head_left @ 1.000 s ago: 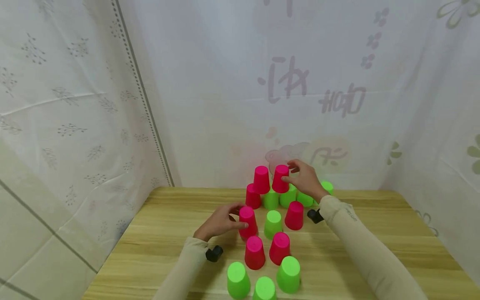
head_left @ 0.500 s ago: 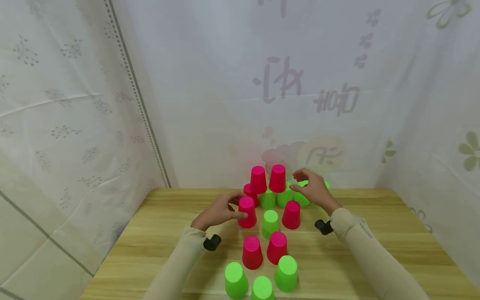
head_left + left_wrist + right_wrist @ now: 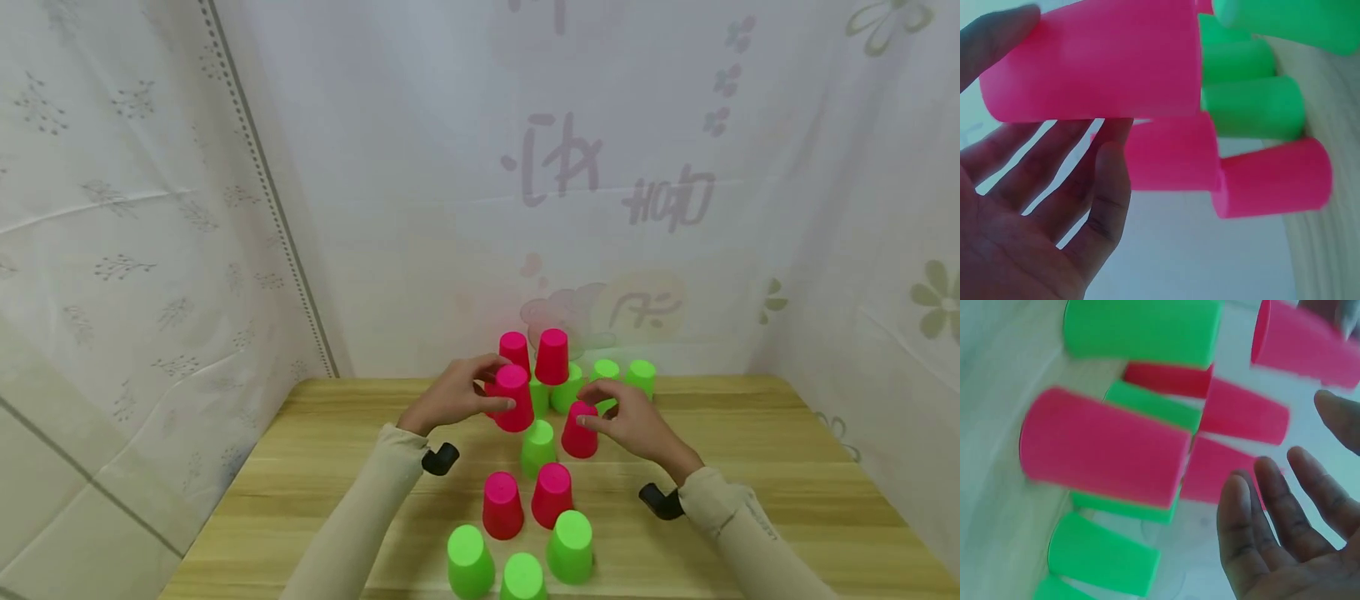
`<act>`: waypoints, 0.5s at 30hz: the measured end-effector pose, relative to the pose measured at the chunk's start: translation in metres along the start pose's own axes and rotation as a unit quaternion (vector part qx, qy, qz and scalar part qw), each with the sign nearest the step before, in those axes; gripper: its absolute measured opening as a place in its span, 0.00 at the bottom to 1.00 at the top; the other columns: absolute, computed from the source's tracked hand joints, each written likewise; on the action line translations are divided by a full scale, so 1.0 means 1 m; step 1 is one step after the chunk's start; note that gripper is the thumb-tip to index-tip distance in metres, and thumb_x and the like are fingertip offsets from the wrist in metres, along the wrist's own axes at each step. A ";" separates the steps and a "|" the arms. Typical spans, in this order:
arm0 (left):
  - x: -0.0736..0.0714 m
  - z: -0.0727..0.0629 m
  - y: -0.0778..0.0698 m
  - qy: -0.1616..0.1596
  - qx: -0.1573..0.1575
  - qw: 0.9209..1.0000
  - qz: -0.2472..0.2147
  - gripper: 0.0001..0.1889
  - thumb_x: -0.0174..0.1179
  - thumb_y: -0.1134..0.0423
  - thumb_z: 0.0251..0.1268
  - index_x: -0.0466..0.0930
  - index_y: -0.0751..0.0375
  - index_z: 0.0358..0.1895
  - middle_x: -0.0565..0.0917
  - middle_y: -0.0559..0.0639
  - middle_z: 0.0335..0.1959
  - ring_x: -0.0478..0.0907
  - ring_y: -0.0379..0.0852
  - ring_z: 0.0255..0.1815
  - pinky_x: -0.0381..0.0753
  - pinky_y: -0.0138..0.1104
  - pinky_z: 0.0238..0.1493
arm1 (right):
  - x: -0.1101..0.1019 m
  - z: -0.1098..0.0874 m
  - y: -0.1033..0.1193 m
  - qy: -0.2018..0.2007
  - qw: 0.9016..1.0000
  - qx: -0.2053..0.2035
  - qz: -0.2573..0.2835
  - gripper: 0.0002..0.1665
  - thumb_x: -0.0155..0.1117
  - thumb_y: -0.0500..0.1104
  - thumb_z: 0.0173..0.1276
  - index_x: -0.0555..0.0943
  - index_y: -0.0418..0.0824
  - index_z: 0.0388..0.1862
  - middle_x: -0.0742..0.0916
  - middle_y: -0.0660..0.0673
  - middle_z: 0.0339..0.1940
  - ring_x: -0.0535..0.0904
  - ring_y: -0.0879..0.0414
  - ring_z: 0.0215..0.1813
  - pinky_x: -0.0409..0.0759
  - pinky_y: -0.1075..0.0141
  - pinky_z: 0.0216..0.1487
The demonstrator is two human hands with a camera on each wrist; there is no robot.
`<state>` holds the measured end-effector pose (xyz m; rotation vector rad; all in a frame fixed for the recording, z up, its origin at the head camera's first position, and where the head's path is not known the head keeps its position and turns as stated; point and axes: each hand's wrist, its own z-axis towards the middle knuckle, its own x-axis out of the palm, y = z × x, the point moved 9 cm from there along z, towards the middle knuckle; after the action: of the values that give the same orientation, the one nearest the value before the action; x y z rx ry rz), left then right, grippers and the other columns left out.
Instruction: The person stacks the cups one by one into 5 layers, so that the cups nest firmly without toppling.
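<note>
Upside-down pink and green plastic cups stand on a wooden table (image 3: 750, 467). My left hand (image 3: 491, 393) grips a pink cup (image 3: 514, 398) and holds it in the air, just left of the stack at the back. In the left wrist view this held cup (image 3: 1097, 62) lies across my fingers (image 3: 1110, 169). The stack has two pink cups (image 3: 552, 357) on top of a row of green cups (image 3: 604, 371). My right hand (image 3: 600, 408) hovers with spread fingers (image 3: 1272, 506) beside another pink cup (image 3: 579, 433) on the table, without gripping it.
A green cup (image 3: 537, 446) stands mid-table, with two pink cups (image 3: 502, 504) in front of it. Three green cups (image 3: 522, 577) stand at the near edge. Patterned white curtains (image 3: 150, 250) close in the left, back and right sides.
My left hand has lifted its pink cup off the table, up towards the stack. My right hand has left the stack's top cup and come down beside the right pink cup.
</note>
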<state>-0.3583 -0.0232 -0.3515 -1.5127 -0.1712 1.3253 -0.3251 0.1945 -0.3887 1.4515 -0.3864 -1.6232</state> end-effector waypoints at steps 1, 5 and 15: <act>0.000 0.004 -0.003 -0.003 0.002 1.000 0.000 0.25 0.71 0.58 0.59 0.77 0.55 0.60 0.86 0.50 0.50 0.84 0.49 0.51 0.87 0.35 0.46 | 0.002 -0.005 0.003 0.008 1.000 -0.002 0.009 0.20 0.71 0.46 0.66 0.82 0.39 0.53 0.87 0.40 0.50 0.83 0.44 0.53 0.82 0.66 0.43; 0.003 0.017 -0.016 -0.009 0.010 1.000 0.000 0.28 0.70 0.57 0.61 0.74 0.54 0.64 0.86 0.50 0.51 0.84 0.48 0.51 0.87 0.36 0.48 | 0.011 -0.025 0.015 0.044 0.996 -0.011 0.074 0.17 0.70 0.44 0.67 0.82 0.39 0.52 0.87 0.36 0.48 0.83 0.51 0.50 0.83 0.66 0.42; 0.014 0.050 -0.044 -0.005 0.046 0.998 0.050 0.28 0.72 0.57 0.60 0.74 0.54 0.62 0.86 0.49 0.49 0.82 0.45 0.50 0.86 0.39 0.51 | 0.041 -0.071 0.035 0.109 0.984 -0.055 0.128 0.15 0.68 0.40 0.68 0.80 0.40 0.53 0.86 0.37 0.49 0.80 0.65 0.50 0.84 0.66 0.42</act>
<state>-0.3696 0.0346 -0.3177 -1.4537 -0.0408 1.4002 -0.2426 0.1667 -0.4072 1.4155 -0.3358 -1.2489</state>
